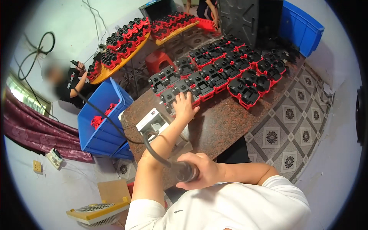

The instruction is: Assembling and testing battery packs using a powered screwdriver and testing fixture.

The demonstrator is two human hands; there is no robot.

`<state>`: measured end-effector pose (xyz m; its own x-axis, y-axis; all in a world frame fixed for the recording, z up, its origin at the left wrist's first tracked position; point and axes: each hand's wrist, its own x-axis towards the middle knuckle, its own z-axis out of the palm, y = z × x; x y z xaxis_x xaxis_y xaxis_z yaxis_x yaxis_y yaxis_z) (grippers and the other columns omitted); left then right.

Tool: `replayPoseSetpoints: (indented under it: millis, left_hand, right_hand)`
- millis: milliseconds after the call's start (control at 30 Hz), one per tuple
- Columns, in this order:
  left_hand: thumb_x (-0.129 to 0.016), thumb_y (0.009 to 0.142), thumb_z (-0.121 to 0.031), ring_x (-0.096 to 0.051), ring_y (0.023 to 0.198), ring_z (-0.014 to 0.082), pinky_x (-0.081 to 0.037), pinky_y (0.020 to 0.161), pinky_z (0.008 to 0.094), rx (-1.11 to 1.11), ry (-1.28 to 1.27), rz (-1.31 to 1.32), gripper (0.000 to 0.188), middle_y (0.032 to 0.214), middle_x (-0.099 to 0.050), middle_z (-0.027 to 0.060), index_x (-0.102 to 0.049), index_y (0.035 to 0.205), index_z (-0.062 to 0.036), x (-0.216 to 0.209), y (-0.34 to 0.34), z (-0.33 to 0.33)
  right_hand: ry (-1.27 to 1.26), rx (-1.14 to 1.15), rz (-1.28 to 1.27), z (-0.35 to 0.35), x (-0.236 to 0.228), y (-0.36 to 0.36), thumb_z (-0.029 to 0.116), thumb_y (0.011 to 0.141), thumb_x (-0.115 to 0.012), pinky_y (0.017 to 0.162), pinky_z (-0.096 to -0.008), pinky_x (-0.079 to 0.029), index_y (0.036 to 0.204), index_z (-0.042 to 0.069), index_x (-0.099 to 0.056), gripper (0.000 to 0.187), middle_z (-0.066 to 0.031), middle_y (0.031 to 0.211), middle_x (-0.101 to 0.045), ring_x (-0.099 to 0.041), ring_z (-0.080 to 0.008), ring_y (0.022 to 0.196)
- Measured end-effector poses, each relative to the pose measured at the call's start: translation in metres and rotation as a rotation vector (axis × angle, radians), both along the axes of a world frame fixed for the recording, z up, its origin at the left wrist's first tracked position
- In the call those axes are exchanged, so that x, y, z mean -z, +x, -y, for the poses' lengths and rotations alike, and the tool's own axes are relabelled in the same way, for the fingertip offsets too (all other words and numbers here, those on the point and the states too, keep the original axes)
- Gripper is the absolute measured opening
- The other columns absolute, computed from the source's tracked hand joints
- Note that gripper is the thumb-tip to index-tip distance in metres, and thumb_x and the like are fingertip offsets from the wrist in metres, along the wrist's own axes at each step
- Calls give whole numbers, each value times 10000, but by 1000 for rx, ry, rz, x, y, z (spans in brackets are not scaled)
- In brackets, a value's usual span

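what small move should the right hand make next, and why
Probably raise the corded tool toward the black-and-red parts: the right hand holds it close to the white shirt, short of them, while the left hand is at their near edge.

Speckled stone bench [218,132]: 1.
Red-and-black moulded units [245,92], toward the bench's far edge: over ten, overlapping, exact count unclear.
White box [152,119], bench's left edge: 1.
Corded tool [186,171]: 1.
Orange tables [108,73]: 2, bearing further units, too crowded to number.
Red stool [158,62]: 1.
Blue bins [302,30]: at least 2.
Yellow-framed grille [96,213]: 1.
Co-workers [68,85]: 2.
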<state>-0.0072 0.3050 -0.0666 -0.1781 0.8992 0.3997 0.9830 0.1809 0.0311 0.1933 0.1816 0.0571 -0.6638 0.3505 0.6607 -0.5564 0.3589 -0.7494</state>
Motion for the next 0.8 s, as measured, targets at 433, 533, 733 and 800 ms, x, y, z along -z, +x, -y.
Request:
replayPoseSetpoints:
  millis: [433,533,733,800]
  left_hand:
    - [-751,657,-375,-484,958,291,-425,718,404,48,55,-166,505,1076,-494,95,-534,1016,-94,24,-1,-14]
    - [-748,652,-355,-483,929,298,-406,714,413,123,50,-132,468,1071,-506,111,-539,980,-94,22,19,8]
    - [-769,625,-345,-473,1001,300,-404,736,397,231,28,-66,497,1139,-488,100,-539,993,-102,20,67,57]
    - [-788,604,-289,-463,1059,318,-408,799,407,285,25,-12,545,1190,-473,113,-540,1050,-98,18,73,62]
  right_hand:
    - [-32,83,-55,-25,8,22,138,644,-816,601,-315,-495,1063,-11,-484,555,-129,830,-615,-633,-246,676]
    - [-39,82,-57,-27,12,25,144,643,-821,606,-310,-497,1054,-12,-487,552,-125,836,-616,-636,-234,680]
    - [-79,63,-38,-27,17,20,142,652,-817,656,-303,-505,1073,-19,-491,556,-116,864,-621,-640,-213,718]
    - [-53,47,-81,-27,18,14,205,701,-769,664,-332,-468,1064,-30,-459,532,-139,808,-569,-601,-268,717]
